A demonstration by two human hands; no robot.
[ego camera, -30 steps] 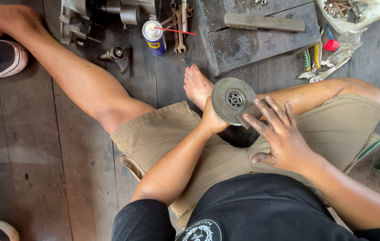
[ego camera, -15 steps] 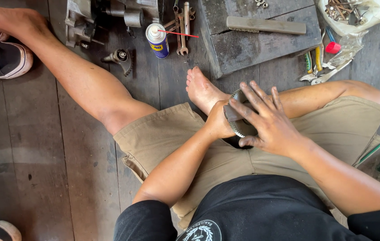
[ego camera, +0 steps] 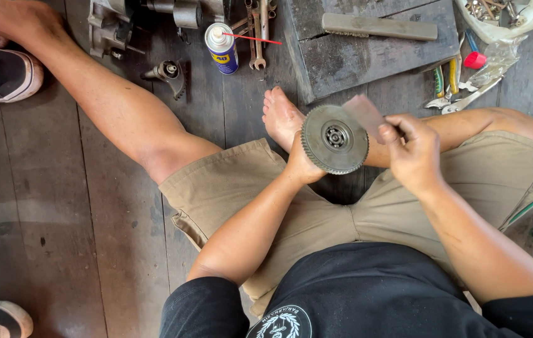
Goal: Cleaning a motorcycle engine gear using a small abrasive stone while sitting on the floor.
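I sit on a dark wooden floor with my legs apart. My left hand (ego camera: 303,164) grips a round toothed metal gear (ego camera: 335,139) from below, its flat face with a centre bearing turned up towards me. My right hand (ego camera: 412,151) pinches a small reddish-brown sheet, likely sandpaper (ego camera: 365,114), at the gear's right edge. The gear hovers over my lap, just in front of my bare foot (ego camera: 281,116).
A blue and yellow spray can (ego camera: 221,47) stands ahead, with wrenches (ego camera: 257,30) and engine parts (ego camera: 111,27) beside it. A dark board (ego camera: 367,59) carries a flat file (ego camera: 379,26). Screwdrivers (ego camera: 453,80) lie to the right. Shoes (ego camera: 0,74) sit at the left.
My right hand has lifted off the gear's face and now holds the small sheet at its right edge. The gear's face shows again, tilted up in my left hand.
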